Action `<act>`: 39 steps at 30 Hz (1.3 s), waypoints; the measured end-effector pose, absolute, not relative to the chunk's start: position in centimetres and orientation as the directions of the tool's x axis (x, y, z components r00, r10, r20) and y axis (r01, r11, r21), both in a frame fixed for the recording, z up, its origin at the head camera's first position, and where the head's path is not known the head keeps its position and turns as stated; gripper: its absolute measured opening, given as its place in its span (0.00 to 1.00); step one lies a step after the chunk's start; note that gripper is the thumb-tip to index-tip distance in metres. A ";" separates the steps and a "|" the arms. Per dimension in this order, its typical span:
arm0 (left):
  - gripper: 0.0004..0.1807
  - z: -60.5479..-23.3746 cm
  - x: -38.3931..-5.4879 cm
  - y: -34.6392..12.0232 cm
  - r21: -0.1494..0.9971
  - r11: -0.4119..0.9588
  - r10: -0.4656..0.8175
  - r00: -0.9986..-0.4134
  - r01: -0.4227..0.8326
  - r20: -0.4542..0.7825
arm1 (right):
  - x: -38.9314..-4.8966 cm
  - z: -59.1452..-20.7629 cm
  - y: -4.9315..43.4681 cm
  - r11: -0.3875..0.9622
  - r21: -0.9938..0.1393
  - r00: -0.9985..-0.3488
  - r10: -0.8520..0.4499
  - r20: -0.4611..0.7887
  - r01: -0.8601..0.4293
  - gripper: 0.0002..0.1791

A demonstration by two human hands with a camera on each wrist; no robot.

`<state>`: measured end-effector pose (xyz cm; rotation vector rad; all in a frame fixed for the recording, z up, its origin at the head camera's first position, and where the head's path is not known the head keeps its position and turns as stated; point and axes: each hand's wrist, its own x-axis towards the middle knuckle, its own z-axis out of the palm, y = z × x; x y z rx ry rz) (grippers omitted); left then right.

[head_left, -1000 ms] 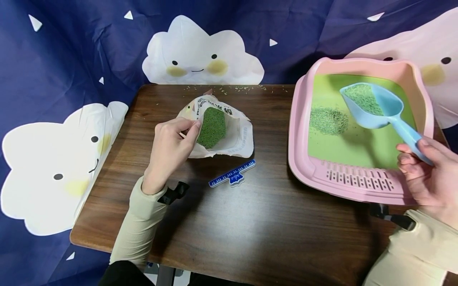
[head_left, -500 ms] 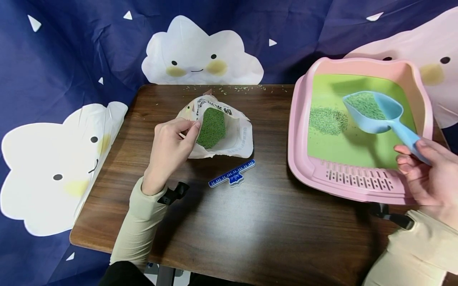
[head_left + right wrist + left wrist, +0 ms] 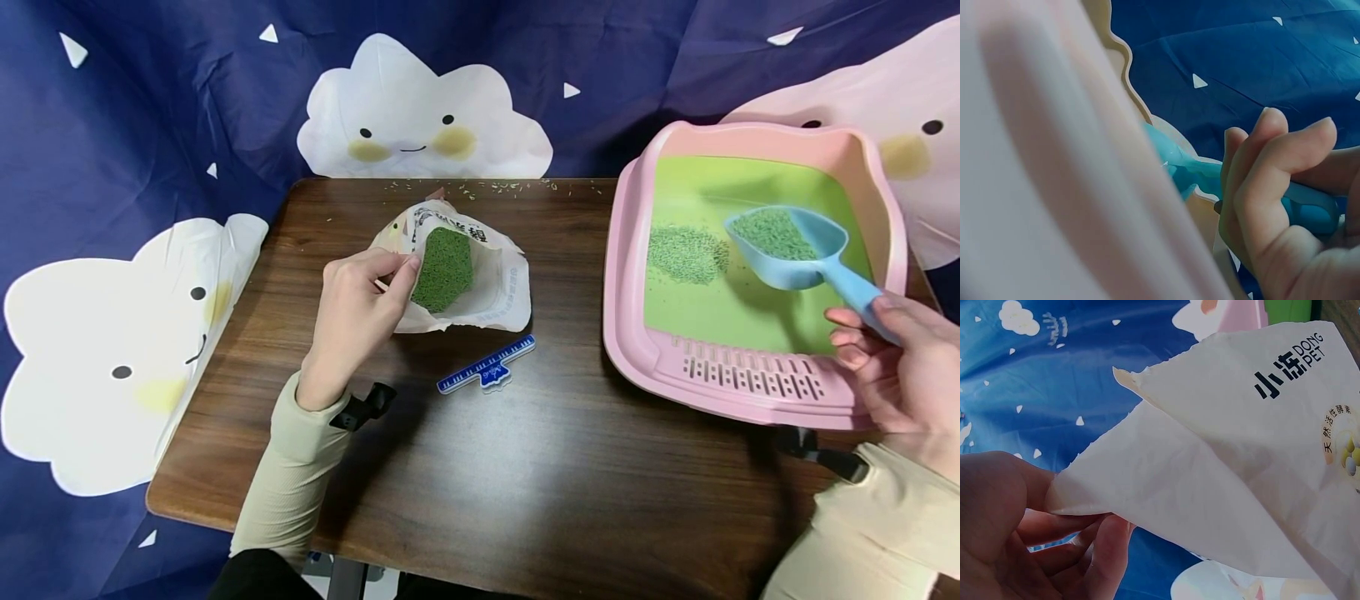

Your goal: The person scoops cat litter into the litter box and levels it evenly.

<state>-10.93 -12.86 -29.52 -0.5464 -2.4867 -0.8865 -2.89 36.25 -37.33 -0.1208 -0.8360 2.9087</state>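
Note:
My left hand (image 3: 360, 304) pinches the torn edge of a white paper bag (image 3: 506, 292) between thumb and fingers. The bag stands open, with green cat litter pellets (image 3: 442, 271) inside; its printed side fills much of the left wrist view. On the right, my right hand (image 3: 911, 358) grips the handle of a light blue scoop (image 3: 855, 283). A load of green pellets (image 3: 776, 233) lies in the scoop, which hangs above a pink litter box (image 3: 626, 325). A pile of pellets (image 3: 688, 254) sits on the box's green floor, at its left. In the right wrist view, the box wall hides the scoop's bowl.
A blue sealing clip (image 3: 487, 364) with a keyboard pattern lies on the wooden table (image 3: 525, 475) in front of the bag. Loose pellets (image 3: 510, 187) are scattered along the table's back edge. Dark blue cloth (image 3: 615, 67) with cloud prints hangs behind the table.
The scoop with its pellets has come lower and slightly nearer to me over the box, and now tilts less toward the left. My left hand and the bag have stayed put.

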 end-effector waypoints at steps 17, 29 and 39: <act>0.18 -29.5 -10.9 -12.8 0.498 0.710 0.218 -0.828 0.498 0.517 | -2.7 -37.2 36.1 -0.703 -0.705 -0.974 0.213 -0.080 -0.096 0.20; 0.17 -29.5 -10.8 -12.8 0.491 0.714 0.223 -0.827 0.499 0.516 | -2.9 -37.6 36.5 -0.701 -0.707 -0.979 0.196 -0.063 -0.095 0.20; 0.17 -29.6 -10.9 -12.8 0.492 0.716 0.221 -0.829 0.495 0.513 | -2.8 -37.6 36.7 -0.709 -0.699 -0.984 0.173 -0.042 -0.094 0.20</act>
